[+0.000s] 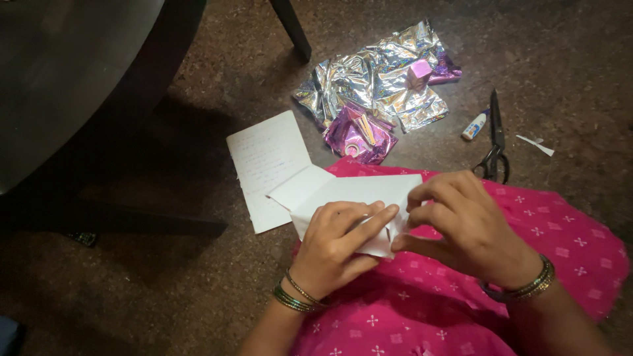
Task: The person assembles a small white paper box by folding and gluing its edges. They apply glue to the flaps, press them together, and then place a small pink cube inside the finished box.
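A folded white paper point(349, 194) rests on my lap, over pink patterned cloth point(560, 250). My left hand point(339, 240) presses flat on its near edge, fingers stretched toward the right. My right hand point(465, 221) pinches the paper's right side between thumb and fingers. Both wrists wear bangles. Part of the paper is hidden under my hands.
A lined sheet with handwriting point(267, 161) lies on the brown floor at left. Crumpled silver and purple foil point(379, 82) sits beyond it. Black scissors point(496, 142), a small glue bottle point(474, 126) and a paper scrap point(535, 144) lie at right. A dark table point(72, 86) stands at upper left.
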